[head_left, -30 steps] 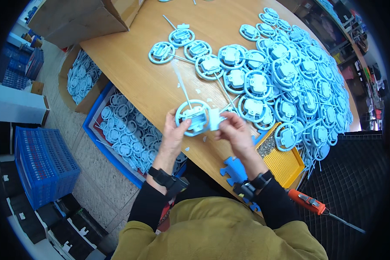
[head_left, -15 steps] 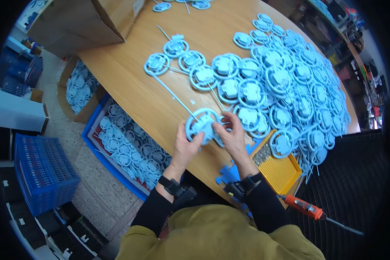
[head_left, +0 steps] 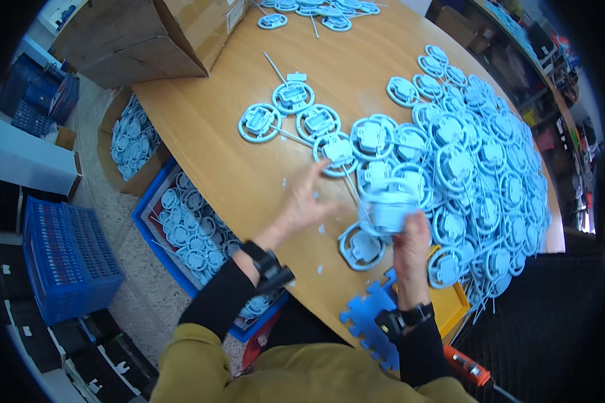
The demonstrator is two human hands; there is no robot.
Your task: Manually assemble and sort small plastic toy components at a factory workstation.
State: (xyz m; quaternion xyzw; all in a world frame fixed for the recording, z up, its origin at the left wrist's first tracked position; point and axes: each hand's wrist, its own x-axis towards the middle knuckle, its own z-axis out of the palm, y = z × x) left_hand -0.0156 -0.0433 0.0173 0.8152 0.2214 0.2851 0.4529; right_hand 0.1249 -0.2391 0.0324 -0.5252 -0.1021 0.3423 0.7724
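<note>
My right hand (head_left: pixel 412 247) is closed on a light blue ring-shaped plastic part (head_left: pixel 388 209), smeared by motion, at the near left side of a large pile of similar parts (head_left: pixel 487 181). My left hand (head_left: pixel 307 203) hangs over the table with fingers spread and nothing in it. Its fingertips come close to a ring part (head_left: pixel 336 151) with a thin rod. On the bare wood between my hands and the blue mat lies another ring part (head_left: pixel 361 247). Several more rings, one with a rod pointing away (head_left: pixel 293 98), lie farther off.
A cardboard box (head_left: pixel 134 47) stands at the table's far left. Below the left edge are a blue crate (head_left: pixel 156 242) and a carton (head_left: pixel 117 164) full of parts. A blue foam mat (head_left: pixel 370 310), a yellow tray (head_left: pixel 453 303) and an orange electric screwdriver (head_left: pixel 467 366) lie near my right arm.
My hands have parted: the left let go of the ring part and moved up and left. The right moved right toward the pile with a part. One ring part now lies near the mat.
</note>
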